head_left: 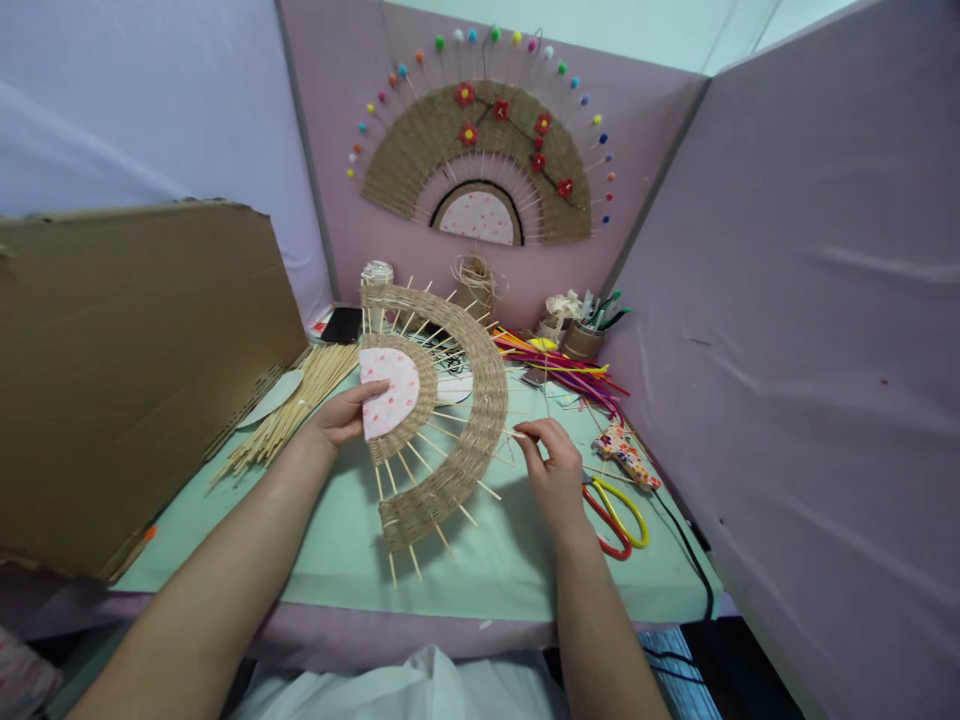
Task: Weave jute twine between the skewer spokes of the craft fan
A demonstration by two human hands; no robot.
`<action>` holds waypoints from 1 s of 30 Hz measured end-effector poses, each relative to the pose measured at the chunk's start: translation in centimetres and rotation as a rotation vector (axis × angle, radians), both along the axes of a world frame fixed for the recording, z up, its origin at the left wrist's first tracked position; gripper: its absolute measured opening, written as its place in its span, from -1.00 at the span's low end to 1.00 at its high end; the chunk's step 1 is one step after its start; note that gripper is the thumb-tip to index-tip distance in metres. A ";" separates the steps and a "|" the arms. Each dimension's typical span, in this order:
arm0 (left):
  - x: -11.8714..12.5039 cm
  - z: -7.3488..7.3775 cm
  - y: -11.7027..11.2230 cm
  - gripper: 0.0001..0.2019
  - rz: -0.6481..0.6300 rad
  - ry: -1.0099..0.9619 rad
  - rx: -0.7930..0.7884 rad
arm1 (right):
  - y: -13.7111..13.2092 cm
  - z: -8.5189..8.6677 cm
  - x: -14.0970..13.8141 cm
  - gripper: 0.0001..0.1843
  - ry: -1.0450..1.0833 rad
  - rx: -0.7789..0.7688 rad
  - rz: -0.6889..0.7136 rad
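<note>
A half-round woven twine fan (491,385) is held up over the table, its thin wooden sticks spreading out toward the right. At its straight edge, my left hand (349,412) grips the pink dotted half-circle centre (390,392), thumb on the front and fingers behind. Beyond the outer woven band, my right hand (551,455) pinches at the tip of one stick. Whether a strand of twine is also between those fingertips is too small to tell. Scissors (616,515) with red and yellow handles lie right of my right hand.
A finished-looking fan (420,140) with red flowers hangs on the back wall. Bundled sticks (300,405) lie left, beside a cardboard sheet (135,380). Coloured pipe cleaners (577,375), a patterned glue gun (626,455) with a black cord, and a twine roll (474,285) are around.
</note>
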State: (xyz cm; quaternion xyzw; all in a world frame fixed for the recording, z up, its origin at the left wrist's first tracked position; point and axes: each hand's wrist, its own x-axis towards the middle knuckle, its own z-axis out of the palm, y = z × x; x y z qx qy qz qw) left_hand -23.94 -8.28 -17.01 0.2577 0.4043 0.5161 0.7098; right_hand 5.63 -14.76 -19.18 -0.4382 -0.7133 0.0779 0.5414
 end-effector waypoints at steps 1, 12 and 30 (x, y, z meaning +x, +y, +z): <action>0.0 0.1 -0.1 -0.58 -0.001 0.003 -0.006 | 0.0 0.0 0.0 -0.88 -0.001 0.011 -0.015; -0.5 0.6 -0.2 -0.58 -0.031 0.065 0.003 | 0.0 -0.1 0.3 -0.95 -0.024 0.160 -0.066; -0.9 -0.4 -0.1 -0.63 -0.146 0.002 -0.043 | 0.6 -0.4 0.0 -0.91 -0.016 0.082 0.028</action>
